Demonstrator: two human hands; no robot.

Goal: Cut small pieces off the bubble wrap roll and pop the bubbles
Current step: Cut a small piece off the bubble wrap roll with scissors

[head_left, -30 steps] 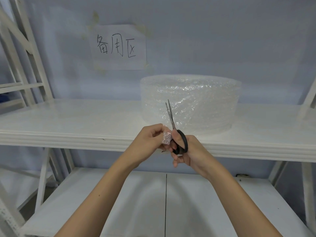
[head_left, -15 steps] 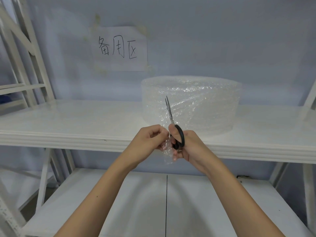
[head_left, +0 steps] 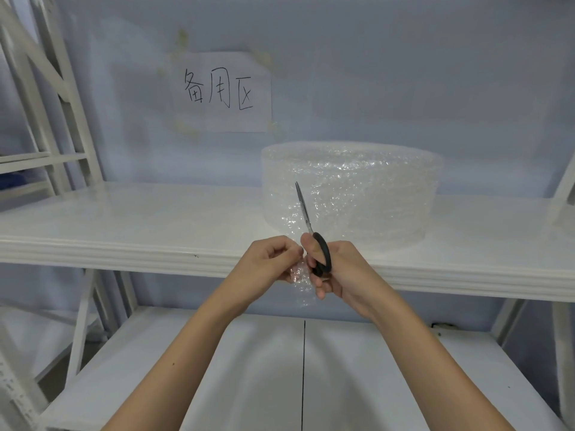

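A wide clear bubble wrap roll (head_left: 351, 191) stands on the upper white shelf (head_left: 124, 225). In front of the shelf edge, my left hand (head_left: 267, 265) pinches a small clear piece of bubble wrap (head_left: 300, 281), which hangs down between both hands. My right hand (head_left: 339, 272) grips black-handled scissors (head_left: 311, 234), blades together and pointing up in front of the roll; its fingertips also touch the piece.
A paper sign with handwritten characters (head_left: 222, 91) is taped to the blue wall. White rack uprights (head_left: 46, 88) stand at the left and an upright (head_left: 563, 188) at the right. A lower white shelf (head_left: 280, 368) lies beneath my forearms.
The scissor blades have come together and both hands rose slightly. The piece, bunched at my left fingertips before, now hangs unfolded between the hands.
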